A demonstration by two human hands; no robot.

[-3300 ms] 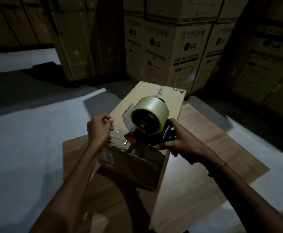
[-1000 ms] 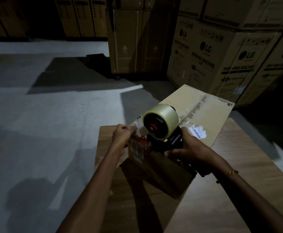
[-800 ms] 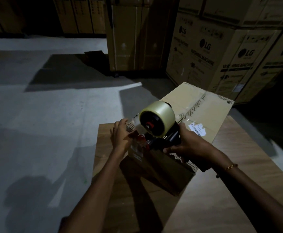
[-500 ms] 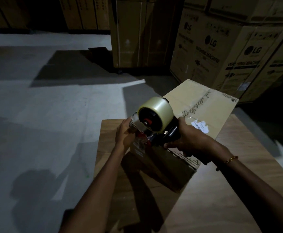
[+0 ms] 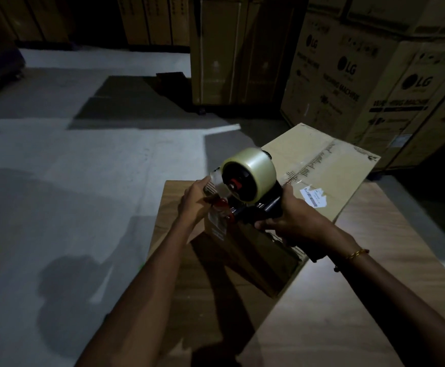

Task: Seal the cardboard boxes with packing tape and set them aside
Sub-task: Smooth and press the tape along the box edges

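A long cardboard box (image 5: 327, 165) lies on a flat cardboard sheet (image 5: 375, 234), its flaps closed and a white label on top. My right hand (image 5: 290, 221) grips the black handle of a tape dispenser (image 5: 248, 178) loaded with a clear tape roll, held at the box's near end. My left hand (image 5: 197, 202) rests against the near left corner of the box, fingers on the loose tape end below the roll. The dispenser's blade and the near edge of the box top are hidden behind the roll and hands.
Large printed cartons (image 5: 348, 75) are stacked at the back right, and tall wrapped cartons (image 5: 229, 54) stand behind the box. Grey concrete floor (image 5: 70, 194) spreads to the left. Lighting is dim with deep shadows.
The view has shifted since the earliest frame. My left hand went from pulling the tape end to pressing it down on the box's near corner. The dispenser stays at the near end.
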